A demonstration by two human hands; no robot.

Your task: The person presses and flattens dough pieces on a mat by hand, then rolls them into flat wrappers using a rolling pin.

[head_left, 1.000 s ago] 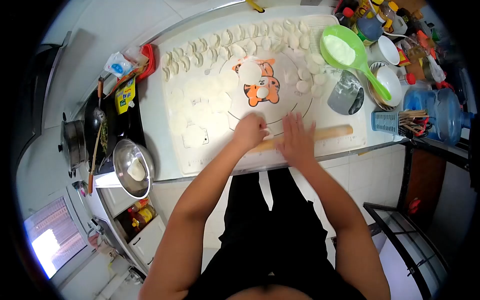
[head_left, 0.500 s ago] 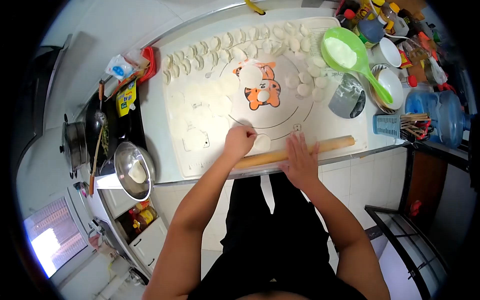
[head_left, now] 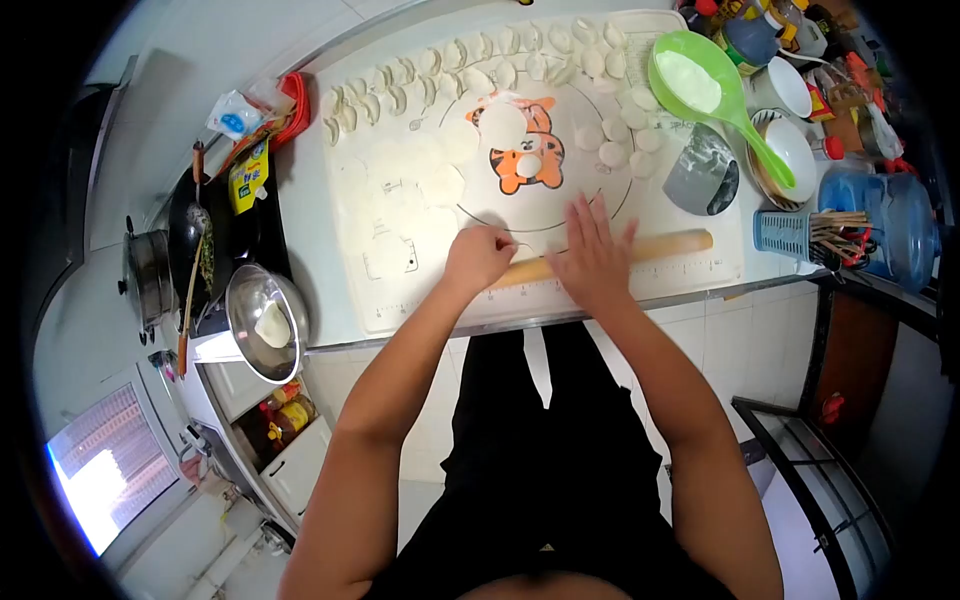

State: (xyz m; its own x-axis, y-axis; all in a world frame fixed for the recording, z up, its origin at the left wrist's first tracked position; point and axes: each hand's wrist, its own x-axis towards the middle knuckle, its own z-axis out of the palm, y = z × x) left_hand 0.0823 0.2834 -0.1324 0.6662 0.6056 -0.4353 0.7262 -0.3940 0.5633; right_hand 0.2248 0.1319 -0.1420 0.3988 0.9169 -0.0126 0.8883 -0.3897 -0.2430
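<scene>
My left hand (head_left: 480, 259) is closed, thumb and fingers pinching the edge of a thin dough wrapper (head_left: 524, 251). Most of that wrapper is hidden by the hand and the rolling pin. My right hand (head_left: 596, 256) lies flat across the wooden rolling pin (head_left: 672, 245), fingers stretched and spread toward the far side. Both hands are over the near part of a white kneading mat (head_left: 640, 285) with a printed tiger (head_left: 512, 180). Rolled dough wrappers (head_left: 440, 185) lie beyond my left hand. Small dough pieces (head_left: 612, 154) sit farther off, at the right.
Rows of folded dumplings (head_left: 455, 54) line the mat's far side. At right are a green ladle of flour (head_left: 735, 115), a dough scraper (head_left: 700, 180), bowls (head_left: 785, 85) and a chopstick basket (head_left: 782, 234). A steel bowl with dough (head_left: 240, 310) stands at left, beside a wok (head_left: 185, 225).
The rolling pin has moved away from me, over the wrapper, with my right hand's fingers reaching farther forward. My left hand still pinches the wrapper's edge. The camera view has shifted slightly.
</scene>
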